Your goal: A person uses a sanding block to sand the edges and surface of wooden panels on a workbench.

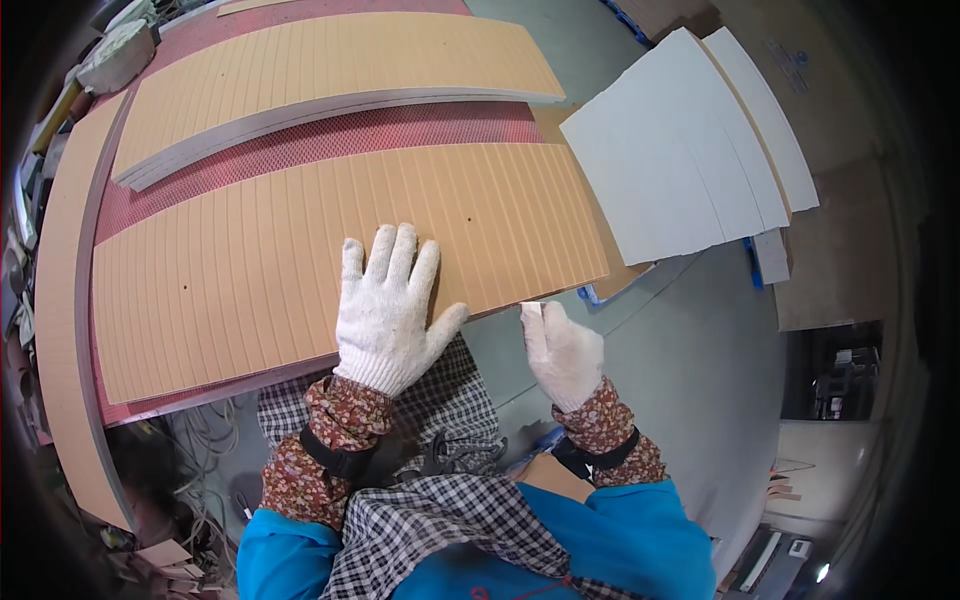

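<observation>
A tan panel with grooves across it (260,240) lies on the red table, with a small dark hole toward each end. My left hand (385,320), in a white knit glove, rests flat on this panel with its fingers spread. At the panel's near edge, toward its right end, my gloved right hand (565,350) is closed, thumb and fingers together. A small pale bit shows at its fingertips, against the edge; I cannot make out what it is.
A stack of similar grooved panels (340,60) lies farther back on the red mesh-covered table (400,125). White boards (680,150) stand stacked at the right. A long tan board (70,300) runs along the left side. Coiled cords (210,440) lie below the table.
</observation>
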A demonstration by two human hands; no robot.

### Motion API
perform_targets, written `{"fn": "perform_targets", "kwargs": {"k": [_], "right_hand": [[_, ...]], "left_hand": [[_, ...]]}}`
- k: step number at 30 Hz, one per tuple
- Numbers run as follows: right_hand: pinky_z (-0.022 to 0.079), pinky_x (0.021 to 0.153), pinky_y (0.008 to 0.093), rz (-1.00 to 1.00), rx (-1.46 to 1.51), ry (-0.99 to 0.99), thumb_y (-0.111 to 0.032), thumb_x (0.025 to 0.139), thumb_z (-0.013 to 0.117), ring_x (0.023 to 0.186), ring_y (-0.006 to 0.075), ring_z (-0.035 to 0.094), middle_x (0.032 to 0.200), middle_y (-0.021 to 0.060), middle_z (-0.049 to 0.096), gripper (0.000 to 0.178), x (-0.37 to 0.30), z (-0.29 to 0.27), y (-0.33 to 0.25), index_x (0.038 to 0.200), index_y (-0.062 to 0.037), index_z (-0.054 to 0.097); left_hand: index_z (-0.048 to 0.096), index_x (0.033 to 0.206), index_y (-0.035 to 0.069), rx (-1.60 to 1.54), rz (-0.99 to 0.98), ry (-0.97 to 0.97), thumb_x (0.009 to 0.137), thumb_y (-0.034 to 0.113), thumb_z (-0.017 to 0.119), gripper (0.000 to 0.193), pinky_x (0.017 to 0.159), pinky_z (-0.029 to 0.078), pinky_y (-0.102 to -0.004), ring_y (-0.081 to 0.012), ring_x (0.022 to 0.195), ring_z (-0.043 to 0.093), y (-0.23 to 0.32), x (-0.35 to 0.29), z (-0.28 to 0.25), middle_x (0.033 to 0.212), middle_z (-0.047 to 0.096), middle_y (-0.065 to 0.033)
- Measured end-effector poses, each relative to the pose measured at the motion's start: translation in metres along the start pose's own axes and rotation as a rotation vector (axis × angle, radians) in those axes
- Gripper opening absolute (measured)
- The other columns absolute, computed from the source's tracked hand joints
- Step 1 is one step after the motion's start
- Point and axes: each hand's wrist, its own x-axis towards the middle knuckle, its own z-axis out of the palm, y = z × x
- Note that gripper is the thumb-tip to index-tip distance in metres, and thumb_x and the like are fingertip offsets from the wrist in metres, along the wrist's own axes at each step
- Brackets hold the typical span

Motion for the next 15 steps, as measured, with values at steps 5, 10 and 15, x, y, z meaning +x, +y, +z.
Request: {"fn": "perform_targets", "kwargs": {"k": [5,10,15], "right_hand": [[0.054,0.052,0.0472,0.038,0.015,-0.063,-0.028,0.106,0.059,0.06,0.0372,0.069,0.068,0.0162,0.067,0.024,0.005,-0.004,-0.004,0.093,-0.0073,0.059],[0.055,0.054,0.0477,0.006,-0.025,-0.118,-0.028,0.106,0.058,0.062,0.0381,0.07,0.068,0.0185,0.067,0.024,0.011,-0.006,-0.002,0.096,-0.0067,0.06],[0.054,0.055,0.0478,0.052,-0.005,-0.128,-0.028,0.107,0.058,0.063,0.0385,0.07,0.068,0.0193,0.067,0.023,0.013,-0.013,-0.009,0.098,-0.0072,0.061]], "left_hand": [[0.056,0.142,0.003,-0.009,-0.001,-0.019,0.085,0.048,0.078,0.076,0.123,0.025,-0.0622,-0.0398,0.146,0.041,0.002,0.002,-0.002,0.149,0.05,-0.0217],[0.057,0.142,0.002,-0.016,-0.012,-0.016,0.085,0.048,0.079,0.076,0.123,0.025,-0.0629,-0.0402,0.147,0.041,0.001,0.001,-0.003,0.151,0.05,-0.0222],[0.057,0.142,0.003,-0.06,-0.01,-0.018,0.084,0.047,0.08,0.076,0.123,0.025,-0.0638,-0.0407,0.147,0.041,0.0,0.0,0.0,0.15,0.05,-0.0222]]}}
